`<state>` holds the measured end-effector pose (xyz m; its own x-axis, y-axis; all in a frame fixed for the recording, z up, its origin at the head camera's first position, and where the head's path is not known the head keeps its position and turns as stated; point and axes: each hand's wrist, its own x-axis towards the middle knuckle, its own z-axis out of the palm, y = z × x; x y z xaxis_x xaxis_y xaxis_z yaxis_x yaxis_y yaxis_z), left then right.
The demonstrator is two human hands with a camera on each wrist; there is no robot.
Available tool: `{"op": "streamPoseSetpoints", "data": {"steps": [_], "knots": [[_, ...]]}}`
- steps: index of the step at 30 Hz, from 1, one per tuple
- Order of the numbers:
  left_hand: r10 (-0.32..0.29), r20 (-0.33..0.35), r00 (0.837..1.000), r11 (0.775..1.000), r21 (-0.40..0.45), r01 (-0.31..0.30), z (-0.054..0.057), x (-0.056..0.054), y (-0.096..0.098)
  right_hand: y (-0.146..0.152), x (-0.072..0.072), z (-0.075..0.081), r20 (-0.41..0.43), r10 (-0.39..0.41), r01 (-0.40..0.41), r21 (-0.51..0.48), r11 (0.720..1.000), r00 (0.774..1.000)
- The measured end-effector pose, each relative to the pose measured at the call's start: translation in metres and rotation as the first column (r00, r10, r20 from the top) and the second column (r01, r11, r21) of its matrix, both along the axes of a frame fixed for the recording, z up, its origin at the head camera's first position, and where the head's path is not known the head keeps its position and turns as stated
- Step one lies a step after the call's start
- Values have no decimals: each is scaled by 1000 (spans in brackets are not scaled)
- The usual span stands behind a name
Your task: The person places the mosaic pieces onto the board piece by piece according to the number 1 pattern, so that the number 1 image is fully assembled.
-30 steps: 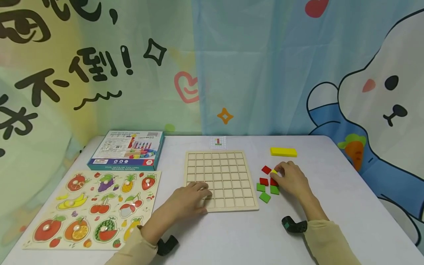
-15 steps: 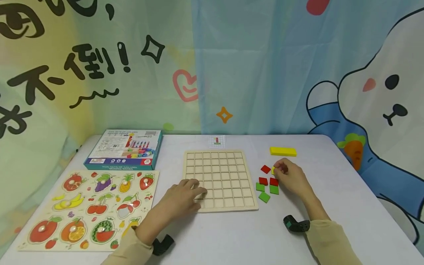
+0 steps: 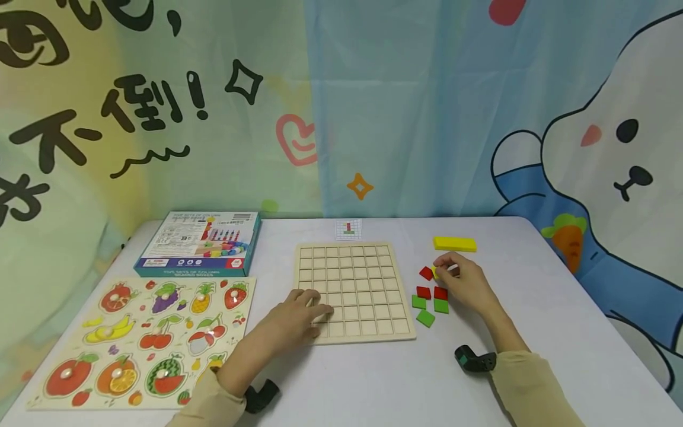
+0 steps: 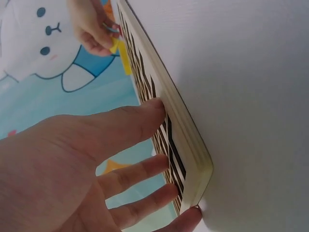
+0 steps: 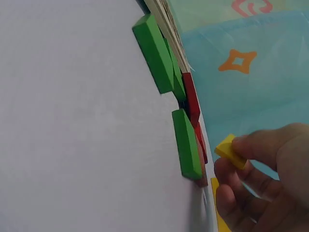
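Note:
In the right wrist view a small yellow square tile [image 5: 231, 152] is pinched between thumb and fingers of my right hand [image 3: 465, 283], raised off the table. Beneath and left of that hand lie red tiles [image 3: 424, 292] and green tiles [image 3: 425, 318], loosely grouped. My left hand [image 3: 299, 317] rests on the near left corner of a wooden grid board [image 3: 368, 327]. Its fingers are spread and fairly straight; in the left wrist view the thumb [image 4: 140, 118] touches the board's top while one fingertip meets its edge.
A yellow bar [image 3: 455, 244] lies behind the tiles. A small printed grid card [image 3: 348, 229] sits beyond the board. To the left are a flat box [image 3: 200, 243] and a fruit picture board [image 3: 133, 332], partly under the left arm. A printed curtain [image 3: 395, 118] hangs behind the table.
My right hand, pinching the yellow tile, has lifted slightly from the pile, uncovering a red tile. The left hand has slid a little left on the board.

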<state>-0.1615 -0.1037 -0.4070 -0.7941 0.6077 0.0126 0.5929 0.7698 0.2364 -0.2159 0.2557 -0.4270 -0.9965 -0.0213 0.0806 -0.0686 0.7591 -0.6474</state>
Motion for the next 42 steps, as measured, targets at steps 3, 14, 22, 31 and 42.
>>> {"op": "streamPoseSetpoints", "data": {"steps": [3, 14, 22, 31, 42], "knots": [[3, -11, 1000, 1000, 8, -3, 0, 0, 0, -4, -1, 3, -9, 15, -16, -12, 1000, 1000], [29, 28, 999, 1000, -13, -28, -2, 1, 2, -18, -8, 6, -4, 100, -100, -61, 993, 995], [25, -10, 1000, 999, -23, -25, -1, 1, 2, -39, -18, 6, -14, 154, -154, -86, 984, 988], [46, -11, 999, 998, -38, -46, -1, 0, 0, -68, -31, 7, -63, 252, -258, -150, 954, 966], [60, 1, 998, 997, -44, -59, -4, 0, 1, -108, -43, 8, -48, 309, -312, -200, 929, 950]]}}
